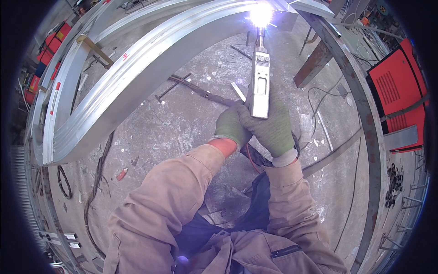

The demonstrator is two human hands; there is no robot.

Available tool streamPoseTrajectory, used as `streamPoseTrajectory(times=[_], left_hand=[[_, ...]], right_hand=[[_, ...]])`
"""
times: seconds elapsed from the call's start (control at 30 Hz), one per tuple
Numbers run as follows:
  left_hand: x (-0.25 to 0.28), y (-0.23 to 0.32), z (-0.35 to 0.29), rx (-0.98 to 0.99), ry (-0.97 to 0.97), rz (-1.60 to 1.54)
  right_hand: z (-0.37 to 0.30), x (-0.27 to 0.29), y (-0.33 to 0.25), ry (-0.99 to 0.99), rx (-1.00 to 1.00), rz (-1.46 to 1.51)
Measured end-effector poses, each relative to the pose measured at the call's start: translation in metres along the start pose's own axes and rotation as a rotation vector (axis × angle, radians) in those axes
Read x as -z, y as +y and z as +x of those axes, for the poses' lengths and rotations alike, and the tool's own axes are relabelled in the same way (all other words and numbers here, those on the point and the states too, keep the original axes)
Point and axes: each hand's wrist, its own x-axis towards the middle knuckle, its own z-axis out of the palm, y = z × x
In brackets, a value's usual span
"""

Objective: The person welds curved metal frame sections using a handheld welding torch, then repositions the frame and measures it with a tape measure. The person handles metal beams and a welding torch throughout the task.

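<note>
Both gloved hands are closed at the rear of a handheld welding gun [260, 98], silver and boxy with a slim nozzle. My right hand [278, 128], in a green glove, wraps its handle from the right. My left hand [232, 124], gloved alike, presses in from the left, against the gun and the right hand; its fingertips are partly hidden. At the nozzle tip, a bright white-violet glare [261, 16] covers the contact spot on a silver metal frame [150, 59], near its far right corner. A dark cable [200, 91] runs leftward from near the hands.
A rusty steel beam [365, 114] curves down the right side, beside a red machine [397, 91]. Cables, offcuts and small scraps litter the concrete floor [173, 123]. A red-handled tool [122, 174] lies at left. More red equipment [54, 43] stands far left.
</note>
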Motion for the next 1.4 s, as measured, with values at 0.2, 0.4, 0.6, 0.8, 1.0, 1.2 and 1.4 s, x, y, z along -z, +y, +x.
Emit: streamPoseTrajectory(times=[0.2,0.4,0.6,0.8,1.0,1.2,1.4], left_hand=[[-0.008,-0.003,0.0,0.026,0.003,-0.143],[-0.012,-0.009,0.0,0.105,-0.038,-0.222],[0.004,0.005,-0.005,0.091,-0.059,-0.088],[-0.005,-0.005,-0.003,0.069,-0.036,-0.125],[-0.022,-0.013,0.003,0.018,-0.047,-0.088],[-0.035,-0.038,0.007,-0.039,0.033,-0.016],[-0.019,-0.02,0.0,0.055,-0.033,-0.09]], right_hand=[[-0.002,-0.002,0.008,0.021,0.026,0.002],[-0.005,-0.004,0.007,0.001,-0.029,0.031],[-0.004,-0.005,0.007,0.011,-0.014,0.005],[-0.005,-0.007,0.01,0.017,-0.008,0.023],[-0.007,-0.006,0.017,0.041,0.015,0.01],[-0.004,-0.013,0.013,0.027,0.05,0.017],[-0.005,-0.011,0.014,0.035,0.028,-0.005]])
